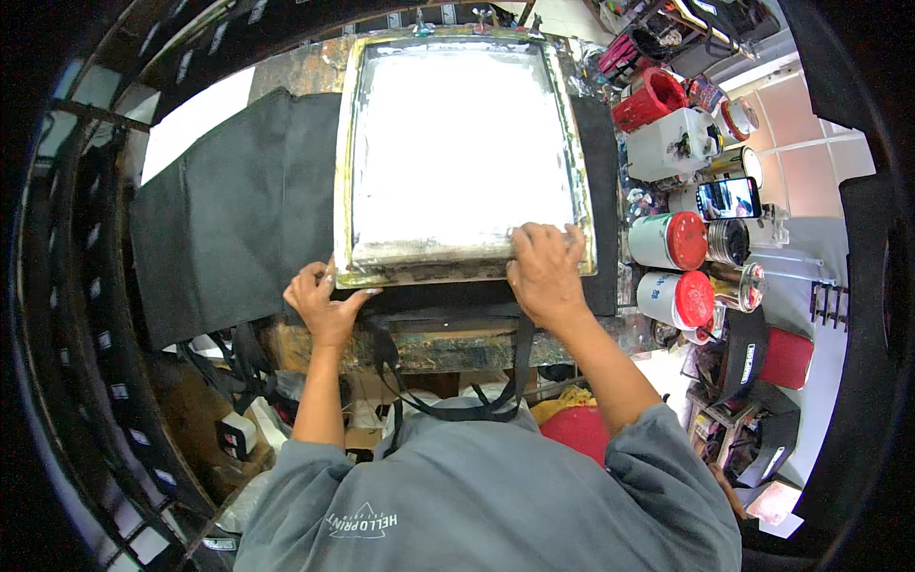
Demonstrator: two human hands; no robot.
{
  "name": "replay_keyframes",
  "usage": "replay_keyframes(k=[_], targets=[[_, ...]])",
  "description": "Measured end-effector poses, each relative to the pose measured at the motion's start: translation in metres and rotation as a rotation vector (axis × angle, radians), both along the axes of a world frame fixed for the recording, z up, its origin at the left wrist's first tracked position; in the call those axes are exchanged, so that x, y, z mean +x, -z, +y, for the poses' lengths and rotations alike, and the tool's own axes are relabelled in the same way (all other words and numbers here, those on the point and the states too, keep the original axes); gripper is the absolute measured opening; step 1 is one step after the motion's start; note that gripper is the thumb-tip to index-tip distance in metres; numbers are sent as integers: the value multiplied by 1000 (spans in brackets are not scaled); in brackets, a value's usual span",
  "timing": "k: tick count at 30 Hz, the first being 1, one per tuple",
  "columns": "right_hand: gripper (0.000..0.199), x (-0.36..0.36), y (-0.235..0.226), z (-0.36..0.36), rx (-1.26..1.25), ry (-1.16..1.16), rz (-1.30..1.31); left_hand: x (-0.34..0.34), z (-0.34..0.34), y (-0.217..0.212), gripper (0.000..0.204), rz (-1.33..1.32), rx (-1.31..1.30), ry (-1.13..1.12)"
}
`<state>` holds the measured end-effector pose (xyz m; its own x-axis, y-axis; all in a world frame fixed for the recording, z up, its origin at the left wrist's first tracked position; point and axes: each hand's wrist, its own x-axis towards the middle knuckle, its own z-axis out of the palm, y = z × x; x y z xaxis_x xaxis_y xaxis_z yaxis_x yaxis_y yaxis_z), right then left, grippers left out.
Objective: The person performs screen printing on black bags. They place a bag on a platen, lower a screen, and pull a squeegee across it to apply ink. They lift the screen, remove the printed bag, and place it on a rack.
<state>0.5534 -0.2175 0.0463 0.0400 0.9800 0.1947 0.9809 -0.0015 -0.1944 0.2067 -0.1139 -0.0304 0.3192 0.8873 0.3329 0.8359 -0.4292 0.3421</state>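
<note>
A screen printing frame [438,276] with a stained, yellowish rim and a bright white mesh [457,143] lies over a black fabric bag [229,210]. My left hand [324,303] holds the frame's near left corner, its thumb stretched along the near rim and its fingers bent by the side. Near the right corner, my right hand [548,272] grips the near rim, with its fingertips bent over onto the inner edge. Black straps [522,362] of the bag hang over the table's near edge. The fabric under the frame is hidden.
The paint-stained worktable [429,348] carries the frame. Along its right side stand white tubs with red lids [686,240], a red container [653,100], a white jug [667,143] and a lit phone [729,198]. Dark racks [105,315] line the left side.
</note>
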Motion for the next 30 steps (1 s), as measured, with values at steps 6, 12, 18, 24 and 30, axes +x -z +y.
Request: replay_keyframes(k=[6,12,18,24,30], targets=[[46,12,-104,49,247,85,-158,31,39,-91,81,-406,232,-27],[50,50,-192,134,353,46,-257,101,98,-252,98,-230,634,287],[57,51,-223,150,442,44,-35,171,129,-323,106,405,101,444],[44,72,-156,93,987,60,-148,171,156,-318,94,235,346,480],[76,56,109,-81,41,796,133,176,157,-342,98,276,208,427]])
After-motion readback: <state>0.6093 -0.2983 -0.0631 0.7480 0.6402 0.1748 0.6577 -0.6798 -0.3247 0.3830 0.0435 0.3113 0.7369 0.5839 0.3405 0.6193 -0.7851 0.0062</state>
